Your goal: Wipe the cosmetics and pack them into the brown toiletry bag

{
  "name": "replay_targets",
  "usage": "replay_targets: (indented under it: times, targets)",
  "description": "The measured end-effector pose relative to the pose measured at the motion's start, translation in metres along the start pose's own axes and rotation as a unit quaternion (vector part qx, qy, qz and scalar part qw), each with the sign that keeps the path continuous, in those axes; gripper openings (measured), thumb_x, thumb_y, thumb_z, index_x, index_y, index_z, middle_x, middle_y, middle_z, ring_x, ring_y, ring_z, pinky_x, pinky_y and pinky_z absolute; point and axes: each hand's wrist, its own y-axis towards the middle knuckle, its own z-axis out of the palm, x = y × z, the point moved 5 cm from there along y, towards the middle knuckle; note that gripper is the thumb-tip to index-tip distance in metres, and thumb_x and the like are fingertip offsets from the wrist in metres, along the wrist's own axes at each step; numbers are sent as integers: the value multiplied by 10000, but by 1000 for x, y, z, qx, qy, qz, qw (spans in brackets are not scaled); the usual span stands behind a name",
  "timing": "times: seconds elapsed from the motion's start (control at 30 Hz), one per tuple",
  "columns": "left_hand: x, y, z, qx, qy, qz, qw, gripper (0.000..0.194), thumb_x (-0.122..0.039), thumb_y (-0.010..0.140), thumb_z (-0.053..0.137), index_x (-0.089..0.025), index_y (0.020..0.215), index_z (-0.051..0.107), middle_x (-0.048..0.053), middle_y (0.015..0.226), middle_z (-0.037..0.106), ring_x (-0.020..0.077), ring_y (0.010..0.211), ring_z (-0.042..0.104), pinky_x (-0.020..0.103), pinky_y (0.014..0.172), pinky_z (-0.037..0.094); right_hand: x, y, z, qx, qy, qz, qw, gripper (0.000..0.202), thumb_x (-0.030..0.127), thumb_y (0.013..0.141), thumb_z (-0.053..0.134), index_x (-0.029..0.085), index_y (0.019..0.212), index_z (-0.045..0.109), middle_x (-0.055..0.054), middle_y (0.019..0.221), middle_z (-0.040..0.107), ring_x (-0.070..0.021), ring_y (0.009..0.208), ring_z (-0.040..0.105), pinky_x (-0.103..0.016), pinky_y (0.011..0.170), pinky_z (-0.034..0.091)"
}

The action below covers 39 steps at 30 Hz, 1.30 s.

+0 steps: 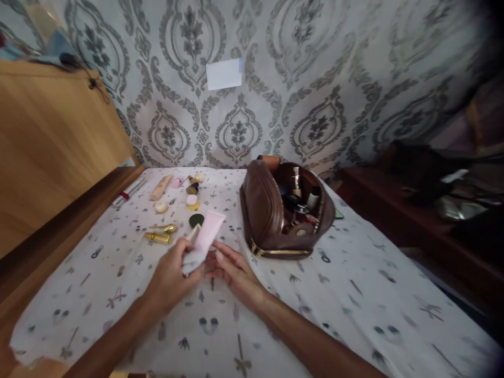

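Observation:
A pale pink tube [211,230] with a light grey lower end slants upward in my left hand [177,270], whose fingers wrap round it. Something pale and narrow shows beside the tube, too blurred to name. My right hand [236,273] is just to the right, fingers spread and close to the tube's lower end; whether they touch it I cannot tell. Beyond the hands lies a dark green round item [196,220]. To the right stands an open brown leather bag [262,202] with several cosmetics inside, among them a white-capped bottle [313,197].
On the patterned cloth [212,346], left of the bag, lie a beige tube [161,188], gold tubes [158,238], a round cream jar [161,207] and a pink and yellow item [192,201]. A wooden panel [59,121] borders the left; dark red furniture [378,210] is at right.

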Motion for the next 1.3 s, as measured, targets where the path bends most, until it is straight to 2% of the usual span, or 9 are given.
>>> replay_targets:
  times: [0.13, 0.3, 0.4, 0.57, 0.73, 0.9, 1.03, 1.17, 1.3]
  targets:
    - [-26, -14, 20, 52, 45, 137, 988, 148, -375, 895, 549, -244, 903, 480, 10, 839, 592, 211, 756, 600, 331, 662, 458, 4, 0, -1, -20, -29, -28, 999, 419, 536, 796, 729, 208, 1054, 693, -31, 931, 704, -165, 832, 637, -265, 715, 490]
    - [-46, 10, -7, -53, 117, 220, 967, 220, -328, 996, 360, -207, 1025, 542, 84, 1023, 580, 233, 959, 579, 365, 803, 480, 1, -3, 0, -8, -72, 16, 997, 536, 637, 763, 703, 209, 1082, 651, 8, 767, 658, -130, 609, 619, -245, 570, 484]
    - [-53, 29, -3, -25, 237, 250, 938, 256, -316, 995, 363, -200, 1078, 575, 110, 1135, 590, 271, 1078, 556, 368, 811, 478, 0, -6, 3, 13, -90, 19, 996, 536, 644, 747, 712, 209, 1053, 645, 15, 763, 647, -122, 587, 617, -251, 568, 504]
    - [-41, 49, 9, 27, 290, 172, 941, 305, -304, 1007, 321, -213, 838, 557, 44, 822, 611, 218, 778, 595, 310, 651, 419, -6, -8, 3, 21, -89, 54, 994, 563, 664, 695, 741, 208, 1009, 636, 10, 744, 661, -134, 586, 634, -250, 554, 500]
    - [-27, 53, -7, -37, 34, 87, 995, 323, -443, 992, 319, -214, 903, 529, 11, 793, 590, 208, 753, 568, 318, 704, 418, 1, -8, 6, 29, -28, 51, 998, 548, 597, 722, 761, 220, 1094, 619, -3, 785, 702, -156, 655, 670, -276, 644, 513]
    - [-14, 52, 6, -18, -133, 27, 991, 357, -518, 952, 384, -222, 782, 489, -38, 671, 493, 166, 649, 504, 283, 640, 416, 5, -8, 10, 48, -3, 28, 998, 499, 513, 739, 785, 205, 1094, 614, -28, 851, 726, -184, 798, 694, -316, 765, 514]
    - [-9, 43, 9, -51, -168, -12, 984, 433, -552, 960, 345, -200, 960, 597, 21, 864, 653, 213, 895, 608, 313, 852, 469, 7, -7, 9, 46, 8, 1, 999, 463, 448, 749, 795, 210, 1097, 602, -24, 895, 730, -176, 836, 684, -322, 818, 506]
    - [-3, 19, 12, -34, -197, -95, 975, 512, -605, 935, 386, -192, 1088, 648, 94, 1203, 679, 271, 1275, 520, 370, 1092, 375, 14, -5, 4, 14, 1, -65, 998, 528, 382, 732, 815, 245, 1177, 566, -20, 996, 721, -175, 895, 663, -300, 800, 514]
    - [-5, -9, 20, 50, -242, -113, 962, 531, -590, 902, 488, -177, 1205, 626, 78, 1031, 725, 271, 1087, 630, 368, 972, 482, 16, -4, 3, -1, 2, -83, 997, 513, 384, 742, 802, 263, 1168, 543, 2, 942, 703, -151, 733, 637, -278, 659, 523]
